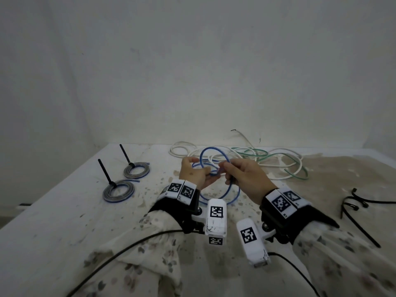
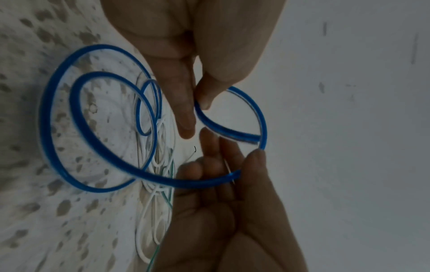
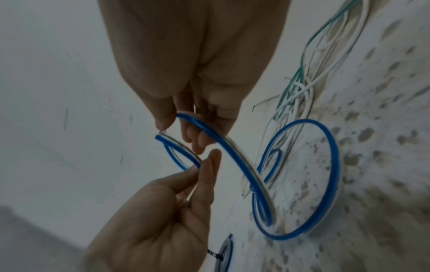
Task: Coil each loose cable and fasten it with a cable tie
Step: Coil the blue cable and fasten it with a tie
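Note:
A loose blue cable (image 1: 211, 148) curls in several open loops above the table (image 1: 64, 211). My left hand (image 1: 205, 174) pinches one strand of it between thumb and forefinger, seen close in the left wrist view (image 2: 196, 99). Right beside it, my right hand (image 1: 225, 169) pinches the cable near its cut end (image 2: 232, 171). In the right wrist view the right hand (image 3: 184, 121) grips a strand from above, and the left hand (image 3: 200, 165) holds a small loop just below. The biggest blue loop (image 3: 302, 120) hangs down towards the table.
Two coiled cables (image 1: 106, 192) (image 1: 127, 174) lie at the left, each bound by a black tie with its tail sticking up. Loose white cable (image 1: 295, 155) and green cable (image 1: 297, 175) lie tangled by the back wall. Spare black cable ties (image 1: 360, 224) lie at the right.

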